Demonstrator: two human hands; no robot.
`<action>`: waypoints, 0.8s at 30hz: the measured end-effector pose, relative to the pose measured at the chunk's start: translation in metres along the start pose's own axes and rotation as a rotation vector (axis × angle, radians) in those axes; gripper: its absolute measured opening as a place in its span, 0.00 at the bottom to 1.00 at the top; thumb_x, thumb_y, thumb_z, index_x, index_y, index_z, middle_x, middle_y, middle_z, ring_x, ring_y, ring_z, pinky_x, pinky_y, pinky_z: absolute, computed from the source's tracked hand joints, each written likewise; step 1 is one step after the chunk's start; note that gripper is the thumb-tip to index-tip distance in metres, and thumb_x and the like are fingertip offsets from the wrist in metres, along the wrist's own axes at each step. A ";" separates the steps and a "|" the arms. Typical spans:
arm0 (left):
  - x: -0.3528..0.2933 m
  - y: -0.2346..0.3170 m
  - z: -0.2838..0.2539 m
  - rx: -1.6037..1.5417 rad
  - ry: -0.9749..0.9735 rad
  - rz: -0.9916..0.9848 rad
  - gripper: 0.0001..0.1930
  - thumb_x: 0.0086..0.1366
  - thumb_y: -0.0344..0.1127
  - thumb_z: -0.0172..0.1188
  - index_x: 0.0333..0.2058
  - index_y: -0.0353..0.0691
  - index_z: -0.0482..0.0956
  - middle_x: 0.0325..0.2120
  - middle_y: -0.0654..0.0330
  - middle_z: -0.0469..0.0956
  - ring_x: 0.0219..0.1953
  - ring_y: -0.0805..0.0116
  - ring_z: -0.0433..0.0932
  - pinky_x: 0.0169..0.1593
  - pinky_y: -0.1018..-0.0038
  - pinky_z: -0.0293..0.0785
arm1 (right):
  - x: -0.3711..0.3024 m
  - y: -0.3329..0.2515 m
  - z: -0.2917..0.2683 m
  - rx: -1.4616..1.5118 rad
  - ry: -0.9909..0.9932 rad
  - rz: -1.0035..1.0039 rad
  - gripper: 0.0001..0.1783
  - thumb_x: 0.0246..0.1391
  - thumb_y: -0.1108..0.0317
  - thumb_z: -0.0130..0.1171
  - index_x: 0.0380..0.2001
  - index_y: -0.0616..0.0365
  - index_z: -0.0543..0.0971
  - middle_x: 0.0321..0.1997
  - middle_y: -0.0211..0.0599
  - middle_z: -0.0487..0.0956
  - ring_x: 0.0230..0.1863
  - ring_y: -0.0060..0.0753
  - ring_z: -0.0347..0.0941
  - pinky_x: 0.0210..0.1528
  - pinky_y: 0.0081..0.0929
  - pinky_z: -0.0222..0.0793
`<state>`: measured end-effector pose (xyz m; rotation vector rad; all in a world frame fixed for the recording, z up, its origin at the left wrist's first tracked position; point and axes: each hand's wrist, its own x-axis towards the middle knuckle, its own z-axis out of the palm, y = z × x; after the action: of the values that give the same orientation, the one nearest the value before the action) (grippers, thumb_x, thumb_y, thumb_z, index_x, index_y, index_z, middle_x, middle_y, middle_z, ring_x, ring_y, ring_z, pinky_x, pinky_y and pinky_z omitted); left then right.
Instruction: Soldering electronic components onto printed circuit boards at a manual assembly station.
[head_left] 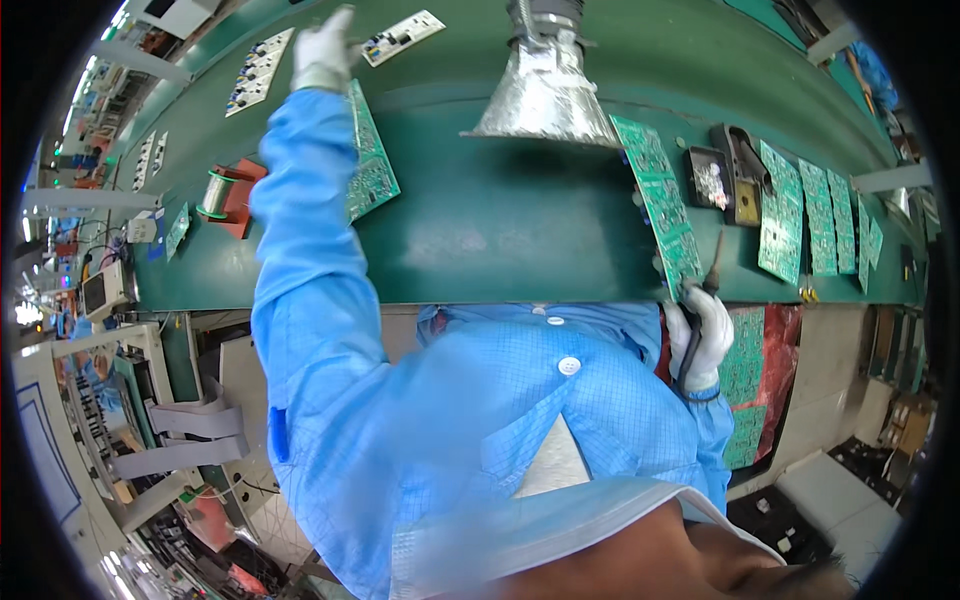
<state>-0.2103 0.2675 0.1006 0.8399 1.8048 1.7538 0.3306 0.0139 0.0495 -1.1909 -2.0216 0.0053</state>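
Left arm [308, 190] outstretched, a worker's left hand [323, 52] points to eleven o'clock, its grip unclear; at three, the right hand [706, 338] curls around a soldering iron [712, 280].

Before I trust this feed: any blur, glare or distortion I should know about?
Head view: fisheye bends the surroundings toward the black rim; the metallic hood glints; a hazy smear covers part of the blue smock, missing the left hand and right hand.

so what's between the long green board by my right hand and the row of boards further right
Head view shows a black tray of small pale pieces, a dark stand and, nearer you, the soldering iron in your right hand.
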 end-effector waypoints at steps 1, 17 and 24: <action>-0.020 0.015 -0.019 -0.087 -0.061 0.033 0.10 0.66 0.35 0.59 0.45 0.45 0.72 0.29 0.66 0.76 0.24 0.75 0.71 0.27 0.79 0.68 | 0.001 -0.002 0.001 0.049 -0.028 0.026 0.19 0.44 0.71 0.73 0.40 0.59 0.78 0.36 0.44 0.83 0.31 0.43 0.78 0.35 0.35 0.74; -0.337 0.169 -0.231 -0.193 -0.135 0.744 0.18 0.71 0.48 0.50 0.37 0.39 0.80 0.30 0.61 0.78 0.22 0.75 0.68 0.25 0.81 0.62 | -0.002 0.000 0.042 0.080 -0.037 0.158 0.13 0.57 0.68 0.65 0.44 0.57 0.77 0.34 0.44 0.82 0.35 0.44 0.82 0.39 0.34 0.76; -0.417 0.223 -0.319 -0.292 -0.196 1.279 0.09 0.68 0.45 0.60 0.33 0.49 0.80 0.28 0.72 0.78 0.28 0.81 0.75 0.28 0.83 0.66 | 0.044 0.041 0.058 -0.118 0.146 0.035 0.12 0.58 0.68 0.63 0.45 0.54 0.78 0.40 0.44 0.84 0.41 0.47 0.82 0.43 0.37 0.77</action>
<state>-0.1271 -0.2564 0.3107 2.1976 0.7628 2.3667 0.3139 0.0909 0.0212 -1.2625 -1.8950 -0.1807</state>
